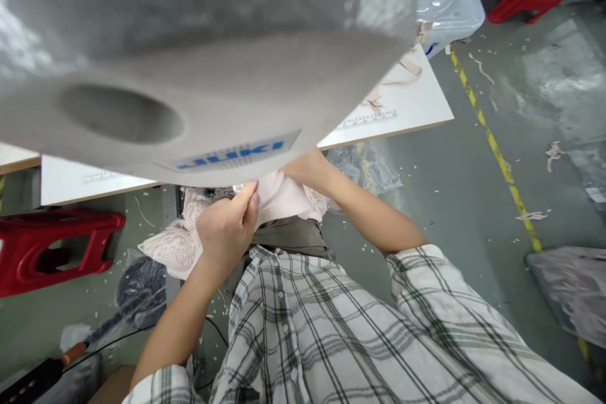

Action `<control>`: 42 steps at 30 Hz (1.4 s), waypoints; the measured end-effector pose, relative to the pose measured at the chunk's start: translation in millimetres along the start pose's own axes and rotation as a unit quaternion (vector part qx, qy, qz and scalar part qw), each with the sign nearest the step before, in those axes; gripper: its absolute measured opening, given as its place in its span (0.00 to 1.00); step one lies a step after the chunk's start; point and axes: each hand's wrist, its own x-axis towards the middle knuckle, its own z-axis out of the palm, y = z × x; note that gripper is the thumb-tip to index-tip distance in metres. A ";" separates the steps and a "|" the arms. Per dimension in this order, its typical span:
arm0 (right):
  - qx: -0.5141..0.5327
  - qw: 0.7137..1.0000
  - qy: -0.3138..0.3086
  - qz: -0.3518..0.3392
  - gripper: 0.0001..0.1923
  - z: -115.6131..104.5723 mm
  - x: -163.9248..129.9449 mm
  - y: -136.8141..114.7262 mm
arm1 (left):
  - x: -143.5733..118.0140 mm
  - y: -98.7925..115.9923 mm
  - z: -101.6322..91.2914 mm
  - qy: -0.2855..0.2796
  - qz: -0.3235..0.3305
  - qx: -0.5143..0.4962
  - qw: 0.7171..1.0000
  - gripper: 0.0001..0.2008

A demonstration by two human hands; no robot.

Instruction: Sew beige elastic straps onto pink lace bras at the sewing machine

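Head view: pale pink fabric (279, 199) bunched at the near edge of the white table (416, 107), just under the grey sewing machine (189, 76) that fills the top of the frame. Left hand (227, 227) pinching the cloth between thumb and fingers; right hand (303, 170) mostly hidden beneath the machine, grip impossible to tell. Best handled with the edge kept flat and taut, fingers clear of the needle, lace piece (173, 246) hanging off below left untangled.

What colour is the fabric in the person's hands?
Pale pink fabric, partly lacy; seen in the head view.
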 end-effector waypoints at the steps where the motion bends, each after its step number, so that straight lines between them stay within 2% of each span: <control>1: 0.003 1.000 0.001 -0.001 0.06 -0.1 -0.3 -0.2 | 0.0 0.0 0.2 0.000 -0.002 -0.002 1.000 0.15; 15: 0.019 1.000 0.007 0.002 0.06 -0.2 -1.4 0.9 | 0.6 0.2 1.2 0.009 0.010 0.014 1.000 0.15; 24: 0.011 1.000 0.002 0.009 0.11 -2.1 -1.8 0.9 | -2.7 -3.6 3.1 0.023 0.026 0.014 0.999 0.16; 29: 0.030 0.999 0.022 0.014 0.11 -1.6 -2.2 -0.7 | -3.3 -4.1 -2.1 0.032 -0.001 0.009 0.999 0.14; 36: 0.059 0.997 0.031 0.042 0.09 0.8 -6.9 -5.8 | -5.8 -1.3 -3.6 0.013 -0.030 -0.034 0.999 0.14; 39: 0.064 0.997 0.039 0.027 0.09 3.2 -6.4 -5.5 | -5.6 -1.9 -2.7 0.030 -0.038 -0.048 0.998 0.14; 42: 0.071 0.996 0.059 0.002 0.10 6.1 -6.4 -1.9 | -3.9 -1.1 -1.0 0.058 -0.008 -0.053 0.997 0.14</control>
